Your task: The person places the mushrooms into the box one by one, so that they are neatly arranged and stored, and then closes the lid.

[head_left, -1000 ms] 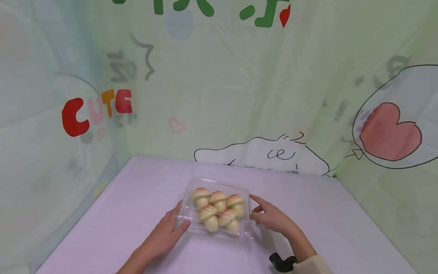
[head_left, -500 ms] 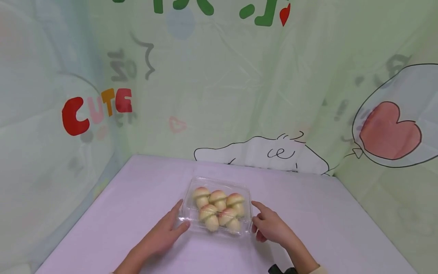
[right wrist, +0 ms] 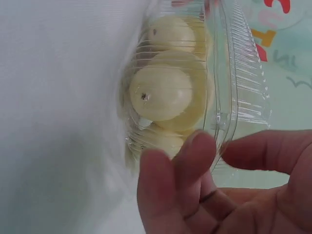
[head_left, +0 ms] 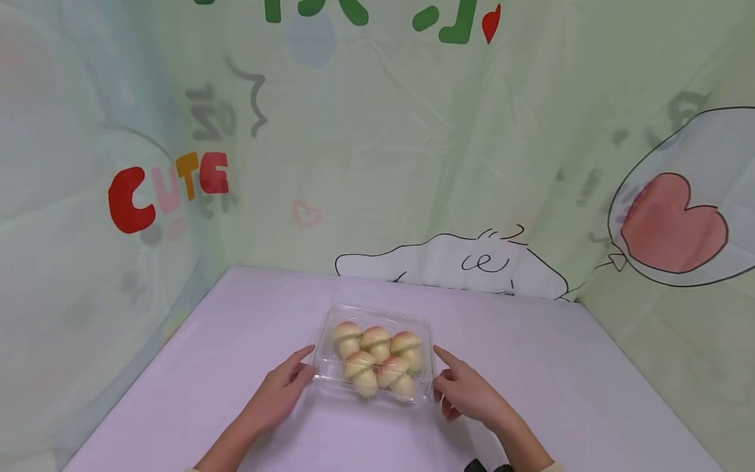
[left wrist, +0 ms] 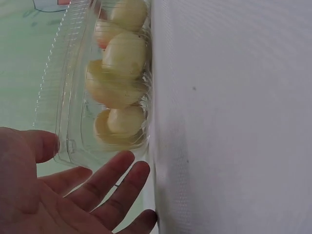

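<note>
A clear plastic clamshell box (head_left: 374, 354) lies on the table with its lid down. Inside sit several cream, mushroom-shaped pieces (head_left: 375, 341) with pinkish tops. My left hand (head_left: 280, 392) is at the box's left side, its thumb at the rim and its fingers mostly straight beside the wall. At the right side, my right hand (head_left: 468, 393) holds the front corner between thumb and curled fingers, while its index finger points along the edge. The right wrist view shows this thumb (right wrist: 258, 151) right at the rim.
A pale lilac cloth covers the table (head_left: 265, 308). Printed curtains (head_left: 377, 164) enclose its back and both sides. A black object (head_left: 486, 467) shows below the right forearm at the bottom edge.
My left thumb has moved up against the box's front left corner. The right hand slid slightly towards me along the right side, its fingers curling more. The raised front right corner now lies flatter.
</note>
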`<action>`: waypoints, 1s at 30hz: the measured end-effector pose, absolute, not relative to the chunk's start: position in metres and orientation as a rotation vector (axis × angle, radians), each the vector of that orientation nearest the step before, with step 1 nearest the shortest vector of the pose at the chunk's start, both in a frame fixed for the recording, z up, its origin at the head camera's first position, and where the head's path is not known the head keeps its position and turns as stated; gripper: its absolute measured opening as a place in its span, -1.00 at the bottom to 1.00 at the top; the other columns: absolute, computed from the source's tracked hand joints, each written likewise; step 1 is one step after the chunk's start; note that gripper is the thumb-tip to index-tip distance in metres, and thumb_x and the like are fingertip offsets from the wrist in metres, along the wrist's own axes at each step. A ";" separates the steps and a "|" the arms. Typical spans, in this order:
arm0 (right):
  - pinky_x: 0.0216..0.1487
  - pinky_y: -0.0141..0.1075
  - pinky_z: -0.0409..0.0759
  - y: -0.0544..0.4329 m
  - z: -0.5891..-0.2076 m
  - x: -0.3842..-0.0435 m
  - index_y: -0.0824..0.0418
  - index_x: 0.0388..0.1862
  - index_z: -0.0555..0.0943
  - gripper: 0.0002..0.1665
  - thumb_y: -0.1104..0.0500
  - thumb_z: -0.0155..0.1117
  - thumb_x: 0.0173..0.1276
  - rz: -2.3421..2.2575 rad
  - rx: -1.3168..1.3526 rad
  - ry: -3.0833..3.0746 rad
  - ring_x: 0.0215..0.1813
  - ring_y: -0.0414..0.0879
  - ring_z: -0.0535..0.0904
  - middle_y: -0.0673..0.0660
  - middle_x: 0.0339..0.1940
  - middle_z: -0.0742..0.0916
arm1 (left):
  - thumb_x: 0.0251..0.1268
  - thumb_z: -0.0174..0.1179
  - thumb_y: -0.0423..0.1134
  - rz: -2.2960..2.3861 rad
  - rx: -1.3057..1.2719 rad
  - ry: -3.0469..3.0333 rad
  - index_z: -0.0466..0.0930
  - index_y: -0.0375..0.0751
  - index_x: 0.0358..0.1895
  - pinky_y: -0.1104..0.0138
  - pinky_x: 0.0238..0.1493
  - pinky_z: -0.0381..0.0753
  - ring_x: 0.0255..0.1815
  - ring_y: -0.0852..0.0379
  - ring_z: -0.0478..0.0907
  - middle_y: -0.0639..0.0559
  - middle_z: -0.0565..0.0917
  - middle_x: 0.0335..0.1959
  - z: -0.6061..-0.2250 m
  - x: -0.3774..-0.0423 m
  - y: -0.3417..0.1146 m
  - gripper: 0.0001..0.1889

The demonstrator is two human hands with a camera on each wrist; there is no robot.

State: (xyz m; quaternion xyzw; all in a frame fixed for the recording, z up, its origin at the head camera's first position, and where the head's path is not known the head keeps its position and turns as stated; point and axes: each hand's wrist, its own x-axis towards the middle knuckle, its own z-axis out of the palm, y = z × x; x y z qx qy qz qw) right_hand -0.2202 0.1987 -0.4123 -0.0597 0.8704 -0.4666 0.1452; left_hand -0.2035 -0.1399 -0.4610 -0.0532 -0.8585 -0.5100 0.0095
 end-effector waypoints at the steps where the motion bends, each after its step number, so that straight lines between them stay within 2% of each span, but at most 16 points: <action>1: -0.49 -0.15 0.65 0.200 -0.413 -0.220 0.37 0.68 -0.02 -0.03 0.33 0.09 0.33 -1.366 -0.177 2.465 -0.58 -0.07 0.52 0.15 -0.45 0.63 | 0.62 0.08 -0.03 -1.592 -0.165 -2.670 0.39 -0.14 0.52 0.06 0.13 0.65 0.04 0.06 0.70 -0.04 0.75 0.05 -0.461 -0.204 -0.140 -0.47; 5: -0.44 -0.13 0.68 0.206 -0.415 -0.218 0.20 0.73 -0.24 0.14 0.30 0.14 0.32 -1.458 -0.206 2.274 -0.51 -0.07 0.56 0.16 -0.34 0.63 | 0.58 0.13 -0.13 -1.633 -0.142 -2.639 0.43 -0.17 0.48 0.33 -0.20 0.59 -0.18 0.22 0.67 0.01 0.72 -0.08 -0.461 -0.205 -0.140 -0.50; 9: -0.41 -0.14 0.69 0.210 -0.419 -0.215 0.11 0.73 -0.34 0.16 0.26 0.15 0.38 -1.521 -0.231 2.163 -0.45 -0.08 0.57 0.16 -0.28 0.63 | 0.54 0.12 -0.23 -1.708 -0.150 -2.609 0.40 -0.23 0.49 0.39 -0.35 0.56 -0.31 0.19 0.66 0.01 0.69 -0.24 -0.462 -0.205 -0.138 -0.49; 15: -0.39 -0.21 0.68 0.213 -0.425 -0.209 0.18 0.71 -0.35 0.09 0.18 0.12 0.50 -1.570 -0.199 2.088 -0.49 -0.14 0.57 0.11 -0.33 0.66 | 0.53 0.08 -0.32 -1.851 -0.176 -2.554 0.28 -0.35 0.53 0.39 -0.35 0.59 -0.45 0.13 0.62 0.00 0.65 -0.43 -0.462 -0.205 -0.137 -0.43; 25: -0.38 -0.23 0.67 0.211 -0.428 -0.202 0.19 0.71 -0.22 0.00 0.17 0.11 0.52 -1.638 -0.155 2.064 -0.54 -0.18 0.54 0.06 -0.45 0.63 | 0.54 -0.01 -0.42 -2.193 -0.148 -2.398 0.09 -0.55 0.55 0.35 -0.32 0.72 -0.52 0.16 0.59 -0.01 0.60 -0.48 -0.459 -0.201 -0.135 -0.39; 30: -0.40 -0.25 0.66 0.211 -0.430 -0.203 0.18 0.72 -0.19 -0.03 0.19 0.10 0.53 -1.651 -0.150 2.077 -0.56 -0.19 0.52 0.06 -0.46 0.60 | 0.56 0.00 -0.40 -2.247 -0.134 -2.391 0.14 -0.61 0.50 0.33 -0.28 0.72 -0.52 0.17 0.61 0.01 0.61 -0.47 -0.458 -0.200 -0.136 -0.43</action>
